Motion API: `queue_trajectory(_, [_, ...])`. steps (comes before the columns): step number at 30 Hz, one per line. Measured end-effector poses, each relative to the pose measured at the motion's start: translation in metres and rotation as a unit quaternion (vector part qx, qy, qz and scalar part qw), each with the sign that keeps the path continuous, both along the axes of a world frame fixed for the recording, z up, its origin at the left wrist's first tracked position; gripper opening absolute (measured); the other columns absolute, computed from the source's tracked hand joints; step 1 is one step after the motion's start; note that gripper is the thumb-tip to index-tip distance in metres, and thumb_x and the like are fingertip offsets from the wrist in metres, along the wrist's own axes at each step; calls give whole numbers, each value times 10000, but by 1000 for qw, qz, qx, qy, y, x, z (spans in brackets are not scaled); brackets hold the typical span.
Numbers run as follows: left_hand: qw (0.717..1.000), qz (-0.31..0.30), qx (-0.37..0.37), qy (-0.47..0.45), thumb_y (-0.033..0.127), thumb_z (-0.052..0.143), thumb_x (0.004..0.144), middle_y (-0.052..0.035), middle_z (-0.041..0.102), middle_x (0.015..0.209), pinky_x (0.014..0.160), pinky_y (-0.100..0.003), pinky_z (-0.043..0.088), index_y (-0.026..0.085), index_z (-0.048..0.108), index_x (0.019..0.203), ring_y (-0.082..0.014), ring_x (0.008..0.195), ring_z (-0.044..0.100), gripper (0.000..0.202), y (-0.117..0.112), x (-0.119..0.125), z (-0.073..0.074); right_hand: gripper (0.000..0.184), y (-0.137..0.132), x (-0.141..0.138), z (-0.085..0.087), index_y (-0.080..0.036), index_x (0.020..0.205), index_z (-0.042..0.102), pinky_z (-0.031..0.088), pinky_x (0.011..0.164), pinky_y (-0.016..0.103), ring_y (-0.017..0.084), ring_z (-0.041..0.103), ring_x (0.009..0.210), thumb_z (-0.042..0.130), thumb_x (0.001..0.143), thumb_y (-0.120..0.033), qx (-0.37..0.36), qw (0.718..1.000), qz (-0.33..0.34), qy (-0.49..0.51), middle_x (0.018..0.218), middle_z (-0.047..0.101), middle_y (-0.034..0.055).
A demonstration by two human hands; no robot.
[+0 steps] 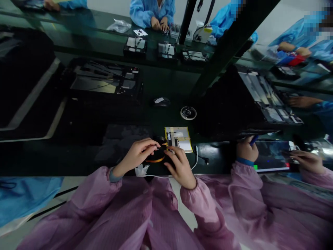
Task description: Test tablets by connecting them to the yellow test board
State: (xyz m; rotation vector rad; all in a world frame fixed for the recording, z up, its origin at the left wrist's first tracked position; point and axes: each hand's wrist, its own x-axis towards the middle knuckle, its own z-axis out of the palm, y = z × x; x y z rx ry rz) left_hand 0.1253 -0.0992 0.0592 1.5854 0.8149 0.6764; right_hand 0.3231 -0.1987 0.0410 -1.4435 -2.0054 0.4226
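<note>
Your left hand [142, 151] has thumb and fingertips close together; whether they clamp anything cannot be told. Your right hand [180, 164] is spread, thumb apart, fingertips at the near-left corner of the yellow-edged panel [182, 139] on the bench [177, 83]. Steady that corner lightly; keep the orange strip [156, 160] unstrained. Count: one panel, one strip, one round dish [188, 119].

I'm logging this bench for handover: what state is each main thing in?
Left hand, thumb and forefinger nearly meeting
Right hand, open, thumb apart
Yellow-edged panel, lying flat
Orange strip, curved
Mouse, unheld
White-rimmed dish, uncovered, contents unclear
Black plug, unconnected
Neighbour's screen, lit
</note>
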Motion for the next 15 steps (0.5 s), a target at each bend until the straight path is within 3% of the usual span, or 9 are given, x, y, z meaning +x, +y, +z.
queue_trajectory(4, [998, 39, -44, -14, 314, 537, 886, -26, 626, 815, 612, -225, 470, 167, 656, 942, -109, 645, 571, 197, 1, -1, -5, 411, 7, -22, 6, -163, 1269, 533, 345, 1047, 461, 271, 434, 1243, 536, 930, -395, 60, 984, 96, -134, 1242, 592, 121])
queue_trajectory(8, [995, 73, -72, -14, 310, 543, 873, -14, 620, 783, 617, -227, 463, 164, 648, 940, -113, 654, 563, 193, 0, -3, -5, 161, 19, -38, -1, -168, 965, 636, 360, 1000, 408, 194, 551, 932, 498, 956, -250, 96, 964, 155, -195, 844, 645, 48])
queue_trajectory(11, [996, 63, -63, -16, 285, 539, 871, -24, 619, 816, 614, -229, 461, 157, 653, 900, -109, 654, 558, 173, -1, -4, -2, 203, 24, -40, -8, -181, 798, 611, 405, 891, 371, 177, 544, 794, 484, 954, -200, 75, 966, 179, -172, 709, 597, 29])
queue_trajectory(15, [998, 34, -39, -34, 272, 529, 889, -45, 606, 879, 591, -220, 460, 147, 673, 921, -100, 651, 558, 192, -2, -5, 1, 204, 28, -26, -2, -190, 952, 617, 435, 777, 323, 166, 571, 785, 416, 981, -207, -16, 989, 145, -11, 826, 651, 48])
